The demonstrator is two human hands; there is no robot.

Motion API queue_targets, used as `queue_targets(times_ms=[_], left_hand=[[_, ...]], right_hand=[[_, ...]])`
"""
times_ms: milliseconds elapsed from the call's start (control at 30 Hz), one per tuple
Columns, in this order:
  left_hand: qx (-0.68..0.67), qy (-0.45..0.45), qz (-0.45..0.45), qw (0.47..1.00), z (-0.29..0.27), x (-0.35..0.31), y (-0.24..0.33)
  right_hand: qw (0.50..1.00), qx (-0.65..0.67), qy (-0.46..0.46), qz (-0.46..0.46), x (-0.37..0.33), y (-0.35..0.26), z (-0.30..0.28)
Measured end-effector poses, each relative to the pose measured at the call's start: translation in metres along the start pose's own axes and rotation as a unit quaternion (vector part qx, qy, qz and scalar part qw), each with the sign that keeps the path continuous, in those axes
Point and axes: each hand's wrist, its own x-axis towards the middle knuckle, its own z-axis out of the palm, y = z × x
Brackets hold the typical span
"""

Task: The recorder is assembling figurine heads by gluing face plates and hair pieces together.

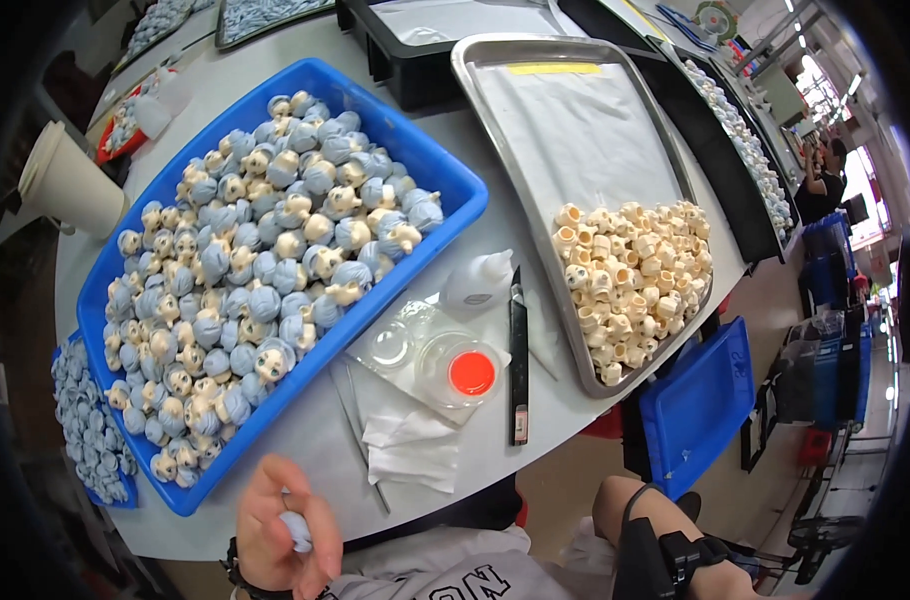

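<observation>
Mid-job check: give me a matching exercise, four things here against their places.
1. Single rounded blue-grey piece
2. Hollow cream-coloured pieces
3. Tall off-white cup
4. Long slim black tool

A. In the rectangular metal tray
B. Left of the large blue plastic bin
C. Between bin and tray
D. In the left hand

1-D; 2-A; 3-B; 4-C

Showed smooth, glossy plastic on the blue tub; had shiny metal on the tray, matt wrinkles on its white liner; looked soft, creased on the tissue; was matt, probably plastic, on the doll heads.
</observation>
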Motion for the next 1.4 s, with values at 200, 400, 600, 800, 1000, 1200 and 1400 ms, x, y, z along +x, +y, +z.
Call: queue_targets(times_ms=[200, 400, 600, 800, 1000, 1200, 1400], left_hand=[[0.062, 0.160, 0.008, 0.985, -0.017, 0.017, -0.027], [0.082, 0.097, -0.062, 0.990, -0.018, 0.011, -0.018], [0.172, 0.044, -0.051, 0.983, -0.020, 0.013, -0.021], [0.177, 0.040, -0.038, 0.983, -0.029, 0.011, -0.017], [0.177, 0.066, -0.040, 0.981, -0.025, 0.011, -0.018], [0.173, 0.067, -0.055, 0.981, -0.021, 0.013, -0.018], [0.164, 0.088, -0.050, 0.981, -0.020, 0.010, -0.018]], right_hand=[[0.994, -0.105, 0.036, -0.020, 0.023, 0.065, 0.089], [0.973, -0.210, 0.075, -0.060, 0.065, 0.040, -0.050], [0.810, -0.488, -0.226, 0.232, 0.097, 0.179, -0.107], [0.807, -0.397, -0.337, 0.277, 0.129, 0.206, -0.086], [0.751, -0.466, -0.374, 0.283, 0.133, 0.216, -0.074], [0.778, -0.429, -0.360, 0.285, 0.133, 0.216, -0.074], [0.801, -0.397, -0.341, 0.291, 0.131, 0.220, -0.065]])
